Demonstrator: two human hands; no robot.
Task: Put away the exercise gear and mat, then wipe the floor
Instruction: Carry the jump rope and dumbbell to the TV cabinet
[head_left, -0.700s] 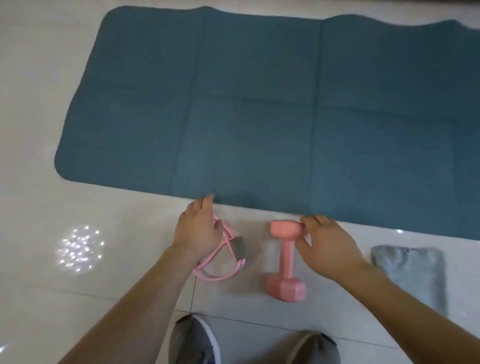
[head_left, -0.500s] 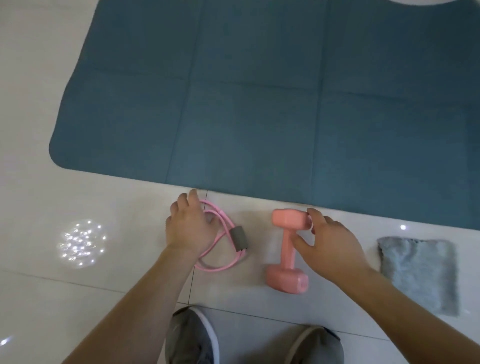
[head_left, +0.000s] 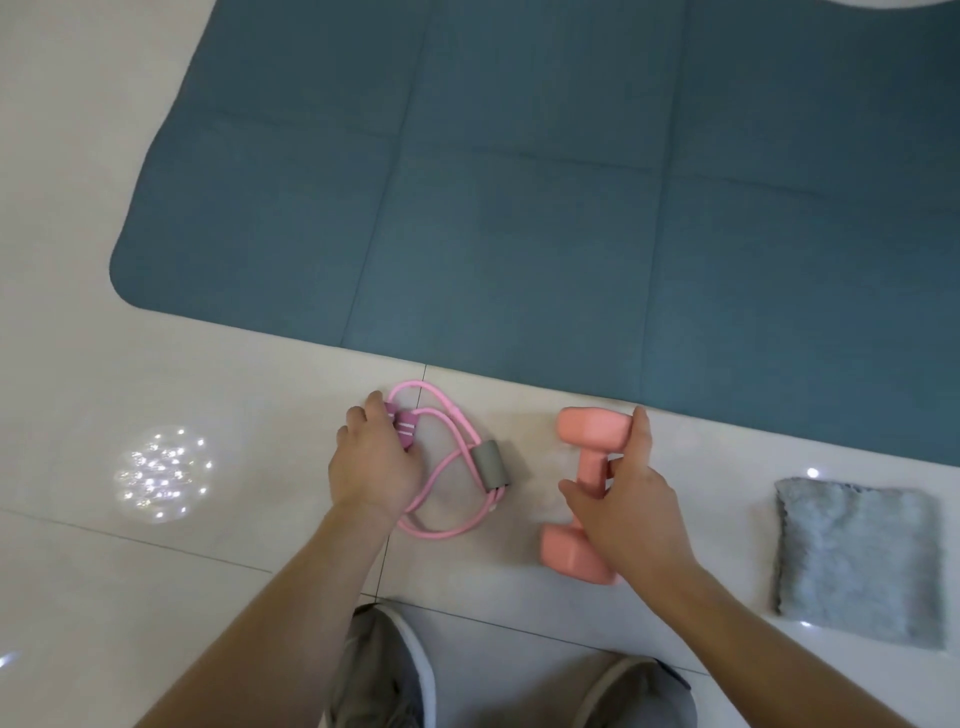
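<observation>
On my feed the pale tiled floor (head_left: 182, 582) fills the view, with the blue mat (head_left: 519, 208) spread flat across its far side. Nearer me, a folded grey cloth (head_left: 857, 556) lies at right, apart from the pink dumbbell (head_left: 592, 428), which my right hand (head_left: 631, 512) grasps round its bar. Left of it, my left hand (head_left: 374, 467) clutches one handle of the pink resistance band (head_left: 491, 465) on the tiles.

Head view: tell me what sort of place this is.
Likely an indoor home workout spot: a mat spread on a glossy tiled floor, with a dumbbell and resistance band beside it.
</observation>
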